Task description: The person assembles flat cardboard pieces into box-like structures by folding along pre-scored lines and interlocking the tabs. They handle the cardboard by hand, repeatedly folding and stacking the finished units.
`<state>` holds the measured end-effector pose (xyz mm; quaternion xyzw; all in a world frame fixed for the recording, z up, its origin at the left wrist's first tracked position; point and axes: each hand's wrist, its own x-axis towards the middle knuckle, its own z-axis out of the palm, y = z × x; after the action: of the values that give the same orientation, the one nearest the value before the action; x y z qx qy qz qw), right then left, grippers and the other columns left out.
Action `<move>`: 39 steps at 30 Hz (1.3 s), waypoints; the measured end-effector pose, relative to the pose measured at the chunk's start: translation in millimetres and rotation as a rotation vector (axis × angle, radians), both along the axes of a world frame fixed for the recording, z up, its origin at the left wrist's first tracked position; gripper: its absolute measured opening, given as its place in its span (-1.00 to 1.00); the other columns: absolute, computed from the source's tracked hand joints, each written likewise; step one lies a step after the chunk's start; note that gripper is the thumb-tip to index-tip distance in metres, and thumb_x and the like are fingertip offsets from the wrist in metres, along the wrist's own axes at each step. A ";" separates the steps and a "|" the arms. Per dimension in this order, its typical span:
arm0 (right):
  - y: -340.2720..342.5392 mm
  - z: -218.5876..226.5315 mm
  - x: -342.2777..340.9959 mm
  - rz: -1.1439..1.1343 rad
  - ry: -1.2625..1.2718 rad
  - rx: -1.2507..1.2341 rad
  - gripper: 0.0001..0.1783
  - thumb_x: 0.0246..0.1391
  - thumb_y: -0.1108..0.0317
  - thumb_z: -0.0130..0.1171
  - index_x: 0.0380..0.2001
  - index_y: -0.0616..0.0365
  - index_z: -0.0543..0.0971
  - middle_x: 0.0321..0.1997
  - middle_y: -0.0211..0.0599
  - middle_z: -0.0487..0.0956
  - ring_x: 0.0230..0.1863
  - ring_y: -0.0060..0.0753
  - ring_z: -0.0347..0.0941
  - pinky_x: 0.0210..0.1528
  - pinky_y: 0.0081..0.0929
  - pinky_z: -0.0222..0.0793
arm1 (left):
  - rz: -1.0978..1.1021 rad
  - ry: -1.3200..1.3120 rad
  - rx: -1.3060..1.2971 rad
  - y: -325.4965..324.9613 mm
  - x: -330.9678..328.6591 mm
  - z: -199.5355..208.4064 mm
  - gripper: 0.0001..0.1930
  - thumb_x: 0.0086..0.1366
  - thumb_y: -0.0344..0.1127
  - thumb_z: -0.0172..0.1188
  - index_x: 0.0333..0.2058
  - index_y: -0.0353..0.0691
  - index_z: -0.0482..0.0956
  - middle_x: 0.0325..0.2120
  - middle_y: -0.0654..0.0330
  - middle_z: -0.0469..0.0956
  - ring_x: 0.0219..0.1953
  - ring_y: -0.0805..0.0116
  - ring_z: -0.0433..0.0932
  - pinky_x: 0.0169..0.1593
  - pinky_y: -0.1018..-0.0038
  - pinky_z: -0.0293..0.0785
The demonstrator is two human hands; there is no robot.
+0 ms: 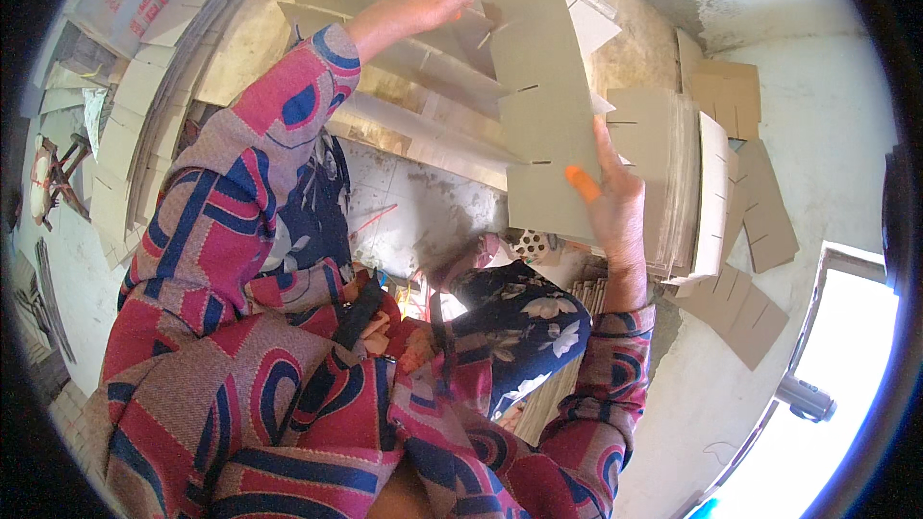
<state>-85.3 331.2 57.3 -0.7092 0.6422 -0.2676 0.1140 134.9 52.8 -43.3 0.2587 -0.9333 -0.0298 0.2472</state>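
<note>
A long grey-brown cardboard strip with short slots stands tilted before me. My right hand grips its right edge, thumb in an orange finger cover on the near face and the other fingers partly hidden behind. Several thinner cardboard cross strips run leftward from behind the slotted strip, roughly parallel. At the far end, my left hand is closed at the top of one cross strip, close to the slotted strip's left edge. A bit of orange shows by its fingers, and its fingertips are mostly hidden.
A pale wooden work surface lies under the strips. Stacked slotted cardboard stands at the right, with loose pieces on the floor beyond. More cardboard stacks line the left. A bright doorway is at the lower right.
</note>
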 end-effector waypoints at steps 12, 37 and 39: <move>-26.0 -39.5 14.9 0.120 0.416 0.258 -0.42 -0.02 0.32 0.18 0.11 0.15 0.32 -0.37 0.01 0.53 -0.33 0.03 0.51 -0.30 -0.15 0.41 | 0.004 -0.031 0.107 -5.0 -10.3 -10.7 -0.76 0.03 -0.35 0.26 -0.29 -0.15 0.49 -0.31 0.14 0.49 -0.23 0.04 0.45 -0.19 0.22 0.39; 81.1 -57.5 -187.6 -0.930 0.514 0.169 -0.59 -0.10 0.08 0.29 -0.36 0.12 0.39 -0.47 -0.02 0.55 -0.36 0.10 0.49 -0.32 -0.10 0.36 | 0.135 0.237 0.158 104.3 82.9 55.6 -0.65 -0.02 -0.42 0.33 -0.17 -0.18 0.59 -0.41 0.07 0.57 -0.37 0.16 0.50 -0.25 0.40 0.41; 80.1 -57.9 -189.2 -0.925 0.467 0.193 -0.57 -0.10 0.03 0.27 -0.47 0.18 0.41 -0.46 -0.03 0.54 -0.41 0.11 0.43 -0.34 -0.09 0.30 | 0.142 0.231 0.189 108.8 84.9 50.2 -0.63 -0.03 -0.42 0.34 -0.16 -0.16 0.59 -0.40 0.11 0.58 -0.36 0.19 0.50 -0.22 0.42 0.41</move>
<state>-274.6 411.4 -0.6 -0.3787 0.9181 -0.0644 -0.0975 219.8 161.7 6.9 0.3410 -0.8711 -0.1295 0.3288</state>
